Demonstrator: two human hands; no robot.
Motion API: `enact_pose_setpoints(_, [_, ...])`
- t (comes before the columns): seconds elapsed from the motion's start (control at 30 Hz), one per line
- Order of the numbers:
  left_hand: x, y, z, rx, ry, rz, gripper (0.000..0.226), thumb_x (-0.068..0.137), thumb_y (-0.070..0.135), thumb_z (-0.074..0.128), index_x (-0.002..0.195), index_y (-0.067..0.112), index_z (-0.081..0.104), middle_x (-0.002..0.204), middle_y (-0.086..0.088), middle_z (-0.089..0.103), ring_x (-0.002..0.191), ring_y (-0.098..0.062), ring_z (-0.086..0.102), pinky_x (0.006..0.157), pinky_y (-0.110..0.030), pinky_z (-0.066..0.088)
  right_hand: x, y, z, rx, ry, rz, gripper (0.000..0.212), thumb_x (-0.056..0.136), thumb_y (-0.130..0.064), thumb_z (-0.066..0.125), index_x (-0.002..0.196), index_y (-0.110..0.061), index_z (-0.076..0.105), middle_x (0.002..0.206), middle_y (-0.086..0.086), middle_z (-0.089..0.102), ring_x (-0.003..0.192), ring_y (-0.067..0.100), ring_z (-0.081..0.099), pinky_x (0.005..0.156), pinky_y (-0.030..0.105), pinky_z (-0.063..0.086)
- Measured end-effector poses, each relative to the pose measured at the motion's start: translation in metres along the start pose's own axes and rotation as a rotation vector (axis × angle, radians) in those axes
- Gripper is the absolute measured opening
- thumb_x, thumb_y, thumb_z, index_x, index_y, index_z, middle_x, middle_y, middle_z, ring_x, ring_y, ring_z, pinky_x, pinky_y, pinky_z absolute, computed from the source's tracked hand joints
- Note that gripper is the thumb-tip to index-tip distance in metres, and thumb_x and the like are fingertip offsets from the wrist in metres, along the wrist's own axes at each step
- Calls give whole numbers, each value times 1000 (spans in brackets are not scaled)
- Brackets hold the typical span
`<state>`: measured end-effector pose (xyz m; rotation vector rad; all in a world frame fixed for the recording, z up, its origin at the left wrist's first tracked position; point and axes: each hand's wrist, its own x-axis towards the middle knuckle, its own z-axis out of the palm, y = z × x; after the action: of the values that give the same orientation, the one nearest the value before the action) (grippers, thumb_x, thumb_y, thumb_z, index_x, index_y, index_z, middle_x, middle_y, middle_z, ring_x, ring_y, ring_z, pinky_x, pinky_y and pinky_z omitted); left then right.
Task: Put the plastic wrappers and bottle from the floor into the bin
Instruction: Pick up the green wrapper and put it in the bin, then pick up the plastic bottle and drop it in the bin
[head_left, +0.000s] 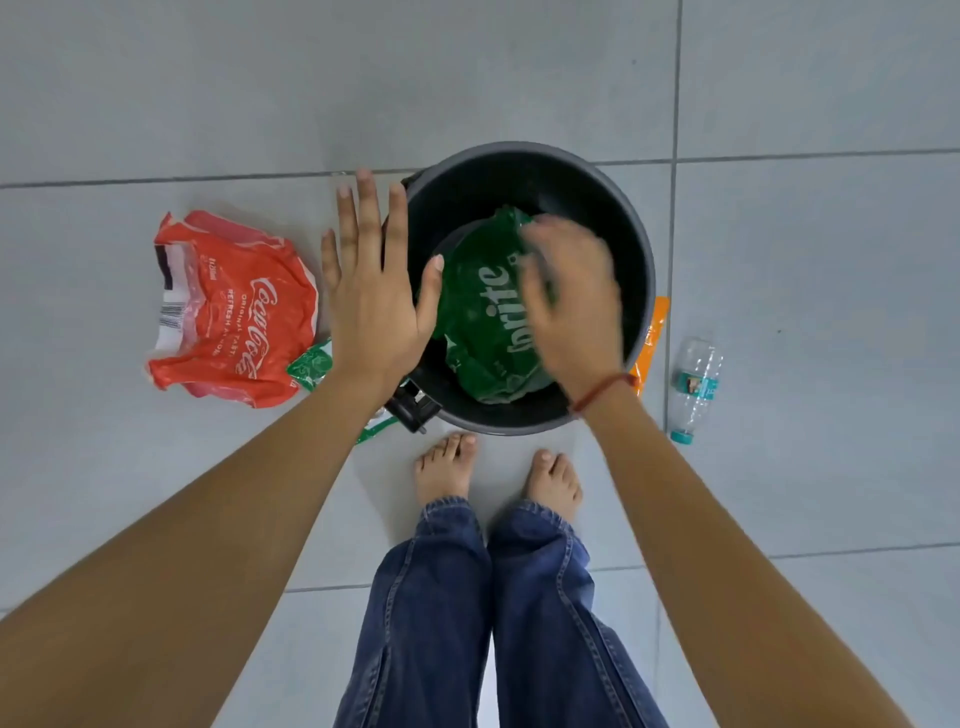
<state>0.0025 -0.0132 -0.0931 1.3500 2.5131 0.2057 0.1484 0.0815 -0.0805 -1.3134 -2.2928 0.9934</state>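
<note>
A dark round bin (613, 208) stands on the floor in front of my bare feet. A green Sprite wrapper (483, 317) lies inside its mouth. My right hand (571, 306), blurred, is over the bin with its fingers on the wrapper's right side. My left hand (374, 280) is flat and spread over the bin's left rim, its thumb touching the wrapper's edge. A red Coca-Cola wrapper (234, 312) lies on the floor to the left. A small green wrapper (310, 366) peeks out under my left wrist. A clear plastic bottle (695, 387) with a teal cap lies to the right.
An orange wrapper (652, 338) sticks out from behind the bin's right side. The bin's black pedal (413, 408) juts out at its lower left. Grey floor tiles (519, 78) stretch all around. My jeans-clad legs (519, 597) and feet are just below the bin.
</note>
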Motion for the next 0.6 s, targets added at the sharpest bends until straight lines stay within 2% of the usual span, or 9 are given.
enact_pose_setpoints(0.07, [0, 1, 1, 11, 14, -9, 62, 100, 44, 30, 152, 11, 17, 159, -18, 11, 147, -35, 7, 116, -51, 11, -5, 26, -32, 31, 373, 74, 21, 90, -7, 51, 108, -2, 62, 109, 13, 62, 103, 21, 54, 87, 19, 41])
enact_pose_setpoints(0.13, [0, 4, 2, 32, 38, -39, 61, 101, 43, 30, 152, 12, 19, 158, -19, 12, 146, -37, 9, 116, -53, 13, -15, 77, -43, 64, 503, 332, 23, 89, -10, 51, 109, -3, 61, 109, 15, 59, 97, 21, 57, 76, 22, 48])
enact_pose_setpoints(0.2, [1, 8, 4, 34, 64, -74, 59, 101, 43, 29, 152, 14, 20, 158, -19, 13, 146, -37, 10, 116, -53, 13, -30, 135, -39, 16, 455, 651, 34, 88, -15, 52, 120, -2, 55, 120, 18, 54, 106, 24, 57, 89, 30, 50])
enact_pose_setpoints(0.27, [1, 9, 6, 41, 81, -87, 58, 102, 44, 28, 152, 15, 20, 158, -18, 13, 146, -37, 9, 116, -52, 13, -48, 184, -33, -69, 226, 1075, 57, 86, -23, 60, 136, -3, 40, 134, 20, 44, 121, 33, 49, 103, 42, 43])
enact_pose_setpoints(0.33, [0, 7, 8, 35, 96, -78, 58, 102, 44, 28, 152, 15, 19, 158, -19, 12, 146, -38, 9, 116, -53, 12, -60, 218, -29, 0, 96, 1449, 79, 78, -31, 72, 139, -5, 31, 138, 17, 42, 123, 35, 47, 104, 43, 43])
enact_pose_setpoints(0.37, [0, 5, 10, 31, 102, -74, 59, 102, 44, 28, 152, 14, 19, 158, -19, 12, 146, -38, 9, 116, -53, 12, -62, 229, -26, 65, 71, 1526, 82, 73, -32, 76, 138, -6, 32, 136, 15, 45, 120, 34, 50, 103, 42, 44])
enact_pose_setpoints(0.5, [1, 6, 11, 28, 117, -68, 59, 102, 44, 28, 152, 14, 18, 158, -19, 11, 146, -38, 8, 116, -53, 12, -50, 222, -19, 67, 176, 1400, 66, 77, -31, 74, 130, -5, 44, 129, 16, 53, 112, 34, 56, 88, 37, 51])
enact_pose_setpoints(0.57, [2, 6, 9, 30, 105, -74, 59, 102, 44, 27, 152, 14, 17, 158, -18, 11, 146, -38, 8, 116, -53, 12, -32, 187, -25, 228, 421, 1259, 58, 78, -35, 70, 123, -7, 47, 122, 14, 57, 101, 27, 61, 81, 33, 51])
enact_pose_setpoints(0.6, [1, 6, 9, 27, 93, -78, 59, 102, 43, 27, 152, 14, 17, 158, -18, 11, 146, -37, 8, 116, -54, 12, -22, 163, -32, 365, 567, 1120, 54, 77, -36, 71, 118, -8, 49, 113, 11, 60, 92, 22, 63, 79, 33, 53])
